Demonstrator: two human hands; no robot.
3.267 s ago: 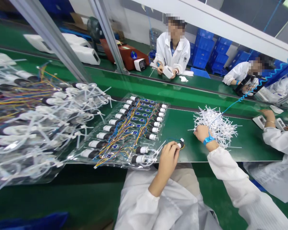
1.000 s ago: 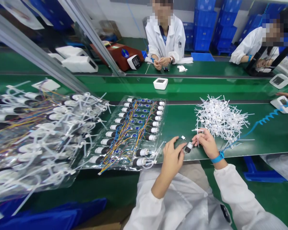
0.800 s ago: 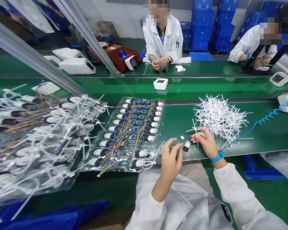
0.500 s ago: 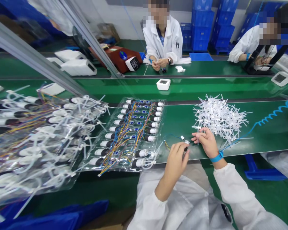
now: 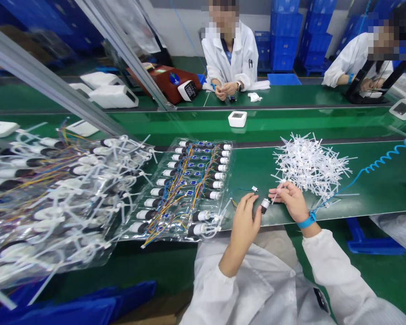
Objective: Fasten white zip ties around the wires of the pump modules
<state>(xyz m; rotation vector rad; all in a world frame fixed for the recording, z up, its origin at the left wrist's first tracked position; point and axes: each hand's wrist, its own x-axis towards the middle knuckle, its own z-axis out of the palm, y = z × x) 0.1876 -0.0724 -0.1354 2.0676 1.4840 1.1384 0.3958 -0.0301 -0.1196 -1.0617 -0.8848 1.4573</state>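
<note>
Fingers [image 5: 284, 194] of my right hand [image 5: 293, 201] pinched a tie [image 5: 274, 198]; I couldn't tell whether my left hand [image 5: 245, 219] gripped the cylinder [image 5: 265, 206]; bare bench [image 5: 250, 167] lay beyond.

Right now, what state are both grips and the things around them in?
Left grip: thumb and fingers apart, hold unclear
Right grip: closed on the white tube piece
Small cylinder: tilted, white end toward the right grip
Tube pile: loosely heaped
Clear tray: loaded
Blue wrist strap: worn
Blue cord: partly coiled

Factory assy. line: green belt [image 5: 274, 120] past far edge of counter [image 5: 252, 164], ppl [image 5: 229, 56] in wht coats [image 5: 246, 49], blue crates [image 5: 284, 38] behind.
</note>
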